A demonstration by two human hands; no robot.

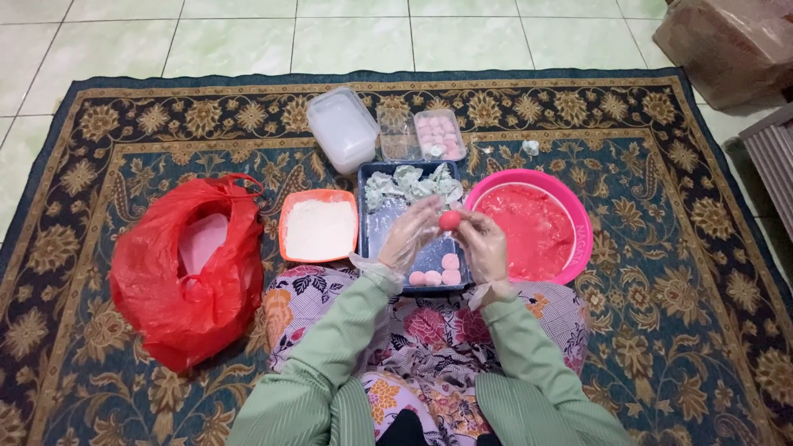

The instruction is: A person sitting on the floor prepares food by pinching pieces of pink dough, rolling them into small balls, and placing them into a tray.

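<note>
Sitting on a patterned carpet (644, 330) laid over a tiled floor (248, 41), the person works with both hands in thin clear gloves, raised above a blue tray (364, 239). Left hand (410, 234) and right hand (481, 239) meet at a small pink ball (449, 220); the fingertips of each are closed on it from opposite sides, so both grips grasp the ball, held just over the tray. On the near end of the tray lie 3 pale pink balls (438, 272), touching one another. At the far end of the tray sits a heap of crumpled white wrappers (409, 186). Just right of the tray stands a pink bowl (578, 239) holding red dough (529, 227). Just left of the tray stands an orange square dish (285, 231) filled with white flour (320, 229). Farther left, well apart from the hands, lies a red plastic bag (165, 297), open at the top. Beyond the tray stand a frosted lidded box (342, 128) and a clear box (396, 144) holding pink balls (442, 130) in rows. A cardboard box (727, 45) sits at the far right corner.
</note>
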